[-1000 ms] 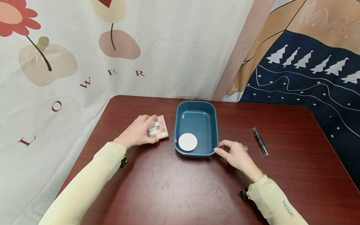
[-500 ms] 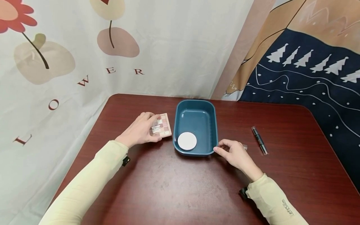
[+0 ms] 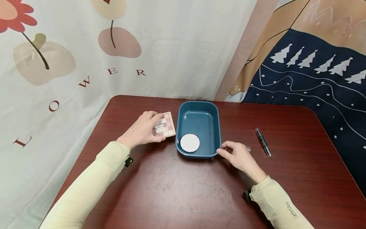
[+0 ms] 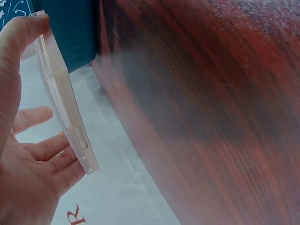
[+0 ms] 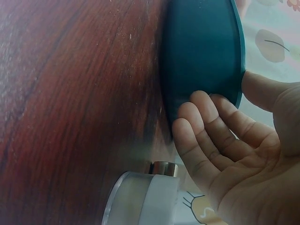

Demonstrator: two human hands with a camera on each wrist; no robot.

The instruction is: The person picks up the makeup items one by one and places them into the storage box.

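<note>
My left hand (image 3: 141,128) holds an eyeshadow palette (image 3: 168,124) by its edges, just left of the blue bin (image 3: 201,124). Seen edge-on in the left wrist view, the palette (image 4: 63,89) sits between thumb and fingers; in the head view its pans face up and the hand covers its left part. A round white compact (image 3: 190,143) lies inside the bin at the near left corner. My right hand (image 3: 238,156) grips the bin's near right corner. The right wrist view has its thumb on the rim and its curled fingertips (image 5: 182,127) against the outer wall.
A dark double-ended makeup stick (image 3: 263,142) lies on the brown table (image 3: 177,194) at the right. Beside the right hand is a small clear container with a shiny metallic cap (image 5: 165,168), mostly hidden in the head view. Printed curtains (image 3: 177,47) hang behind the table.
My left hand has carried the palette slightly right and away from me, closer to the bin. The right hand keeps its place at the bin's corner.
</note>
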